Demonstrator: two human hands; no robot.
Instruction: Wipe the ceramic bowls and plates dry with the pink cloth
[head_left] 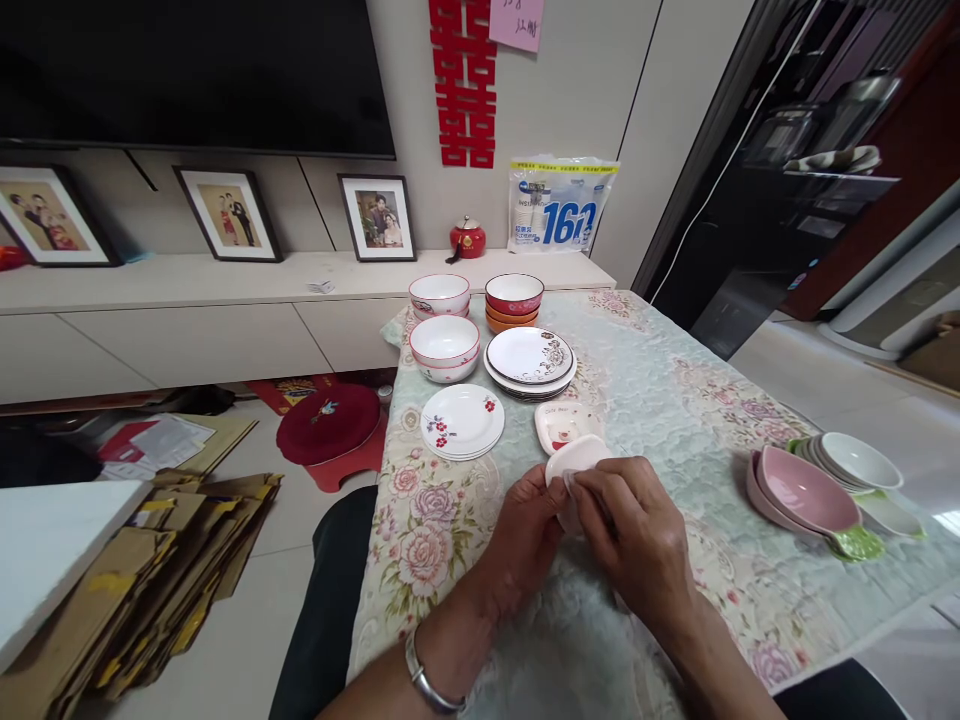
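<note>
Between my hands, above the front of the table, is a small white dish (576,453), tilted up with its far edge showing. My left hand (529,515) is closed on its left side. The fingers of my right hand (637,530) pinch a thin white tissue-like piece (570,515) against the dish; its exact kind is hard to make out. Just beyond lies a small square dish (568,428) with a bear print. Left of that, a few flowered plates (463,420) are stacked. Larger plates with a brown pattern (529,357) form another stack behind.
White bowls (444,342) and red and orange bowls (514,295) stand stacked at the far end. Pink leaf-handled bowls (806,490) and white bowls (859,460) sit on the right. Flattened cardboard (150,580) and a red stool (328,425) are on the floor at left.
</note>
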